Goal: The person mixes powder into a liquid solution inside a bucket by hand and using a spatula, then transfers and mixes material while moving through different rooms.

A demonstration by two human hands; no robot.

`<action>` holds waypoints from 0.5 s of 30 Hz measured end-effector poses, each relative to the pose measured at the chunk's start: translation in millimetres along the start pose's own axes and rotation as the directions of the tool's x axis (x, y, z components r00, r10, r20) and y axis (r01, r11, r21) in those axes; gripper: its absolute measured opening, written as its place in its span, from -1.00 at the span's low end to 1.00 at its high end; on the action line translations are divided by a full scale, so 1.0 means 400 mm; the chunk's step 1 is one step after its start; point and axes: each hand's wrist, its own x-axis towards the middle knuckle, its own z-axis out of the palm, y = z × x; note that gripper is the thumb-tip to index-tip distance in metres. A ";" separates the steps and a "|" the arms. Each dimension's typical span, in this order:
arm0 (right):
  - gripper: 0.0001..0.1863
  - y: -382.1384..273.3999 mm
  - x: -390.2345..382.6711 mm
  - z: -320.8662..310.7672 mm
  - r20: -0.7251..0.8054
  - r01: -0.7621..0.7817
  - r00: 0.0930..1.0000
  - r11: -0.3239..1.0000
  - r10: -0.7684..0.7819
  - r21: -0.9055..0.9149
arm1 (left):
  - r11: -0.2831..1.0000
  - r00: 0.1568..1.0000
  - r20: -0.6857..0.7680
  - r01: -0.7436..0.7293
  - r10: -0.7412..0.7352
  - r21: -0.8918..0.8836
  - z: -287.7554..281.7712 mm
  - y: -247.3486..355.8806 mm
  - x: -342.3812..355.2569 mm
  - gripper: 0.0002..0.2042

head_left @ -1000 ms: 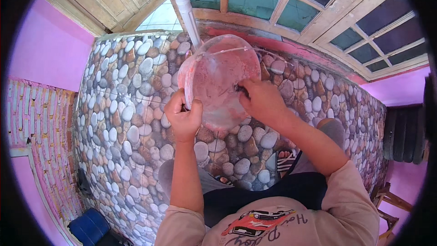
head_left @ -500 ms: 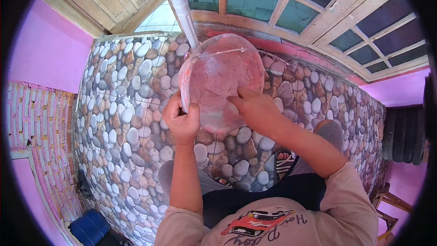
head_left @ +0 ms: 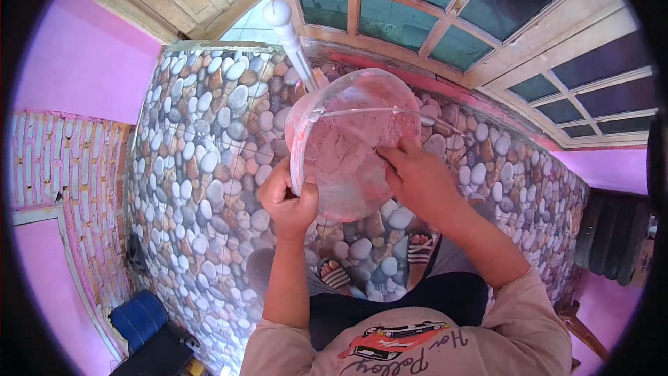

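A round, translucent plastic bucket [head_left: 300,141], smeared with pinkish residue, is tilted with its mouth facing me. My left hand [head_left: 288,203] is closed round its left rim, thumb on the near side. Inside the mouth, by the right wall, is my right hand [head_left: 419,175], its fingers curled together; whatever they may pinch is hidden. A thin handle [head_left: 369,110] stretches across the bucket's mouth. Directly behind the bucket stands a pale turned post [head_left: 298,59] with a round knob.
Pebble-patterned flooring [head_left: 202,188] surrounds me. My sandalled feet [head_left: 419,251] are below the bucket. Glass-paned wooden doors [head_left: 403,10] rise behind a reddish sill. A blue container [head_left: 139,320] sits at lower left; dark tyres [head_left: 612,237] stack at far right.
The whole view has shifted, showing more of my feet. My right hand has moved to the bucket's right inner wall. The left still grips the rim.
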 end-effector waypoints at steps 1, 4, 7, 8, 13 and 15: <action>-0.69 -0.011 0.003 -0.049 -0.011 -0.026 1.000 1.000 0.026 0.005 | 1.000 0.999 -0.037 0.011 -0.011 -0.013 0.003 0.036 0.004 -0.80; -0.68 -0.047 0.005 -0.151 -0.038 -0.116 0.993 0.993 0.116 0.000 | 0.998 1.000 0.000 -0.031 0.031 0.052 -0.009 0.136 0.028 -0.78; -0.66 -0.081 -0.042 -0.227 0.049 -0.099 0.994 0.994 0.096 0.055 | 0.999 0.999 -0.039 0.019 -0.018 0.045 -0.008 0.268 0.066 -0.76; -0.66 -0.095 -0.052 -0.271 0.054 -0.096 0.994 0.994 0.093 0.054 | 0.999 0.999 -0.044 0.024 -0.022 0.047 -0.015 0.310 0.080 -0.76; -0.63 -0.203 -0.055 -0.517 0.016 -0.116 0.993 0.989 0.115 0.090 | 0.996 0.998 -0.029 0.056 -0.054 0.063 -0.054 0.550 0.150 -0.75; -0.63 -0.247 -0.050 -0.596 -0.016 -0.071 0.997 0.997 0.071 0.027 | 0.998 0.998 -0.028 0.061 -0.060 0.032 -0.067 0.646 0.179 -0.75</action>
